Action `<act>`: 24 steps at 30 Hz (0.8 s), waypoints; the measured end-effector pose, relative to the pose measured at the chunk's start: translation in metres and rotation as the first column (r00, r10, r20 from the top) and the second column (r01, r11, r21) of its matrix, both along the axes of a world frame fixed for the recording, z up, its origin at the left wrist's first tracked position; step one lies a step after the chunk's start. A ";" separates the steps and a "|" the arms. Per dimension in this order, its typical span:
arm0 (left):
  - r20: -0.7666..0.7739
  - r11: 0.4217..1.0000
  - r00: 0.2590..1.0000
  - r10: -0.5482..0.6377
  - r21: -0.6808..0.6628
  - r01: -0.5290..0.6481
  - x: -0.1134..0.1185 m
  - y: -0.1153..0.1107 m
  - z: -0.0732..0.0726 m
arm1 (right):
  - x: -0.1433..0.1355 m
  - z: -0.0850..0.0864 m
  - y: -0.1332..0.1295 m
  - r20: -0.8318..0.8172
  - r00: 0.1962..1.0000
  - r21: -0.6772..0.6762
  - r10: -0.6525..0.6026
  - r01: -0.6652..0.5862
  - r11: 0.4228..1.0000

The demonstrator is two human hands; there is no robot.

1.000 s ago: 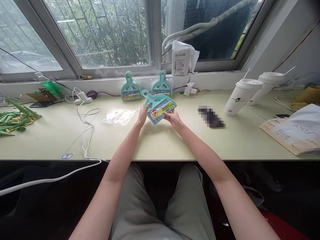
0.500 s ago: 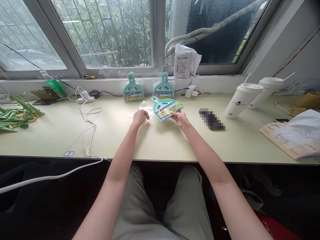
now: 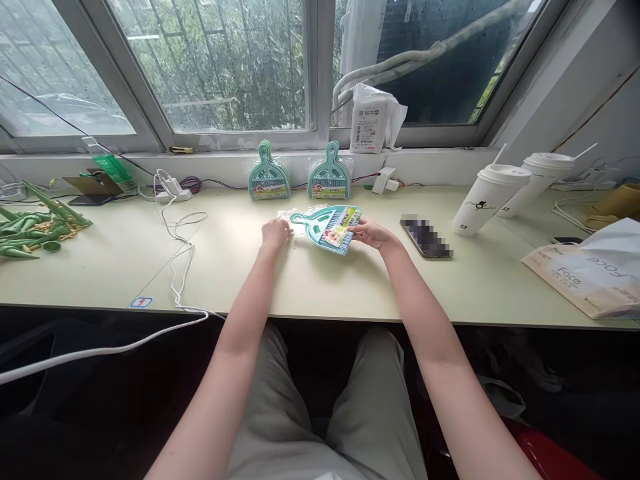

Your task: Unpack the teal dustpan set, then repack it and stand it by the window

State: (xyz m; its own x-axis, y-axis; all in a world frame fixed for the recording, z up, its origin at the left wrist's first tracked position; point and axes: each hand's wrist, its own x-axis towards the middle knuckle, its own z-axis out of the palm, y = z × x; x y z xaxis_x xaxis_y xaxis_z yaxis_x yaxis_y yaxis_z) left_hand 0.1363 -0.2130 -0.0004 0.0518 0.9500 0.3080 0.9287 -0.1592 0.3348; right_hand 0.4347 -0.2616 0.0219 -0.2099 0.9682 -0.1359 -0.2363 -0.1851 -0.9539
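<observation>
My right hand (image 3: 373, 235) grips the wide end of a mint-green dustpan and brush set (image 3: 327, 230) with a yellow printed label. Its handle points left, towards my left hand (image 3: 276, 233). That hand is closed, its fingertips on a thin clear plastic bag (image 3: 299, 229) beside the handle. The handle tip overlaps the bag; whether it is inside I cannot tell. Against the back wall stand more wrapped dustpan sets, a left stack (image 3: 269, 177) and a right one (image 3: 330, 177).
A phone (image 3: 425, 238) lies right of my right hand, with white lidded cups (image 3: 487, 200) and a paper bag (image 3: 575, 273) beyond. White cables (image 3: 175, 267) cross the table (image 3: 240, 267) on the left, near a pile of green pointed pieces (image 3: 35, 230).
The dustpan set has come lower and turned, so its handle now points left at the bag. My left hand has shifted slightly left, and my right hand slightly right.
</observation>
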 end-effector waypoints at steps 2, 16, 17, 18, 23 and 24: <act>0.016 0.996 0.996 0.088 -0.022 -0.088 -0.001 0.002 0.002 | 0.002 -0.001 -0.001 0.014 1.000 -0.020 0.025 -0.025 0.999; 0.155 0.995 0.984 -0.092 -0.015 0.096 -0.008 -0.006 0.007 | 0.013 -0.001 0.001 0.022 0.999 -0.026 0.030 -0.029 0.999; 0.131 0.997 0.988 -0.078 -0.011 0.081 -0.008 -0.005 0.007 | 0.014 -0.003 0.002 0.022 0.999 -0.023 0.039 -0.038 0.999; 0.099 0.999 0.994 -0.050 -0.014 0.051 -0.009 -0.003 0.006 | 0.014 -0.004 0.002 0.026 0.999 -0.026 0.044 -0.043 0.999; -0.023 0.989 0.990 0.142 -0.026 -0.143 -0.010 0.002 0.008 | 0.010 -0.009 0.004 0.040 0.999 -0.097 0.016 -0.012 0.995; -0.017 0.986 0.986 0.169 -0.010 -0.169 -0.009 0.002 0.009 | 0.008 -0.010 0.005 0.037 0.999 -0.102 0.002 0.002 0.995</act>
State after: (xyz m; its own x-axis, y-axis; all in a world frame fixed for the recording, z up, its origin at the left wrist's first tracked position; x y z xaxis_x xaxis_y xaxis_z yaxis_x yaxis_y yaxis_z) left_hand 0.1272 -0.2113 0.0085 -0.1048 0.9490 0.2974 0.9472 0.0041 0.3207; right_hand 0.4425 -0.2564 0.0122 -0.2033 0.9488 -0.2418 -0.2013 -0.2822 -0.9380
